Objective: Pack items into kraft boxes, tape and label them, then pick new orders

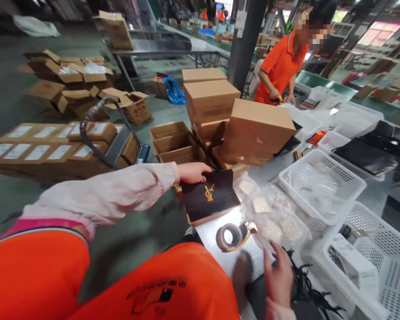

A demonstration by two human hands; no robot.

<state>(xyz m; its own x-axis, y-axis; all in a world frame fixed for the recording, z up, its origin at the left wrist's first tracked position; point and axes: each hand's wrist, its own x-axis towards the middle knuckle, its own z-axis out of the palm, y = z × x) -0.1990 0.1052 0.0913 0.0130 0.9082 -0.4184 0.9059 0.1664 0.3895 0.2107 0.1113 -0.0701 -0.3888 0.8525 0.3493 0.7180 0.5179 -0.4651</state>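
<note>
My left hand [194,172] reaches out in a pale pink sleeve and grips the top edge of a black box [209,195] with a gold logo, which stands tilted on the edge of the grey table [273,166]. My right hand [278,276] is low at the near edge, fingers slightly apart and blurred, above a tangle of black cords [306,284]. A tape dispenser [234,236] lies just in front of the right hand. Clear packets [273,213] are spread beside it.
Brown cartons [258,131] are stacked at the back of the table, with open ones [175,142] behind the black box. White mesh baskets [323,184] sit to the right. A person in orange [280,66] works across the table. A trolley [116,138] and flat cartons [36,149] fill the floor on the left.
</note>
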